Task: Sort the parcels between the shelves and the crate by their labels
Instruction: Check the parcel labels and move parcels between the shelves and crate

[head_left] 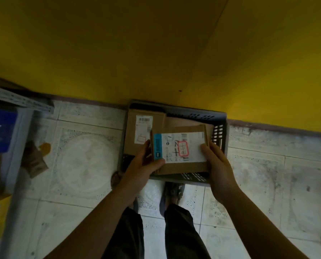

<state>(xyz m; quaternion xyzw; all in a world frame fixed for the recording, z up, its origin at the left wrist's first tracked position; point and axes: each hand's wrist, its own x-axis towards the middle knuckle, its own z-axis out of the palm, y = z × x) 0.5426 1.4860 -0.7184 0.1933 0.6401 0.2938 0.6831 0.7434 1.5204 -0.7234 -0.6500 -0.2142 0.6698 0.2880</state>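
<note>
I hold a flat cardboard parcel with both hands above the grey plastic crate. Its white label, with a teal strip and a red-outlined mark, faces up. My left hand grips the parcel's left edge, thumb on the label. My right hand grips its right edge. A second cardboard parcel with a white barcode label lies in the crate's left half, partly under the held one. More brown cardboard shows behind it in the crate.
The crate stands on the tiled floor against a yellow wall. A metal shelf with blue-and-white and yellow packages is at the left edge. A small brown parcel lies on the floor beside it. My feet are just below the crate.
</note>
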